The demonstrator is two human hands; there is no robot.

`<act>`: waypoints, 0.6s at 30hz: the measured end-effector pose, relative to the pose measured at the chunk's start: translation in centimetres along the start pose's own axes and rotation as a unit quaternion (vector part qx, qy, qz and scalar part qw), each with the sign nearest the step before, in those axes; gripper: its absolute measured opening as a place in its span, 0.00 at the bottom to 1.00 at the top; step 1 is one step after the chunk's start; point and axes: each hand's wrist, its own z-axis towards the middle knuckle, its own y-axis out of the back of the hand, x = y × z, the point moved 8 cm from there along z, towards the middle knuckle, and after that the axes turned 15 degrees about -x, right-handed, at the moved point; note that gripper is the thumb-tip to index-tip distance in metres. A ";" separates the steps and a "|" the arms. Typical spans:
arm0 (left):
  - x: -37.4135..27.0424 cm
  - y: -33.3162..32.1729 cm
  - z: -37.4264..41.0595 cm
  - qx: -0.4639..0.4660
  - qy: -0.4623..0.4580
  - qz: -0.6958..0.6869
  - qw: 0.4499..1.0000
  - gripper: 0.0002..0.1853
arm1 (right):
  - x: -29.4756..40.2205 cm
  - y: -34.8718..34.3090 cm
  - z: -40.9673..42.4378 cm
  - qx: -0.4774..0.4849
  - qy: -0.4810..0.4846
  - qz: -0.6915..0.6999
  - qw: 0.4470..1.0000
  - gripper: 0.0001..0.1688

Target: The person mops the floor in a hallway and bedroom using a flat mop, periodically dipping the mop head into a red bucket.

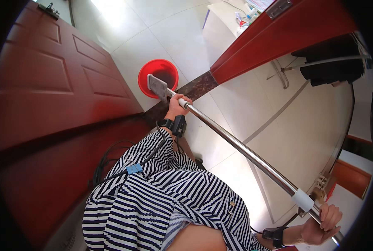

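A flat mop with a grey, flat head and a shiny metal pole runs diagonally across the view. Low on the pole, just behind the head, my left hand grips the white collar. My right hand is wrapped around the upper pole, past a pale sleeve. The mop head stands on edge across the near rim of a red plastic bucket; whether it touches the rim, I cannot tell. Dark water or shadow lies in the bucket. Both my wrists carry black strapped devices.
A dark red panelled door stands on the left, with a red door frame at right. A dark stone threshold crosses the tiled floor. Dark clothes hang on a metal rack at right. Black cables hang by my left side.
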 end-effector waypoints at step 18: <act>9.2 -2.1 -3.5 -0.106 -0.088 0.173 0.975 0.11 | -4.8 13.8 0.8 -0.143 0.074 0.046 0.986 0.18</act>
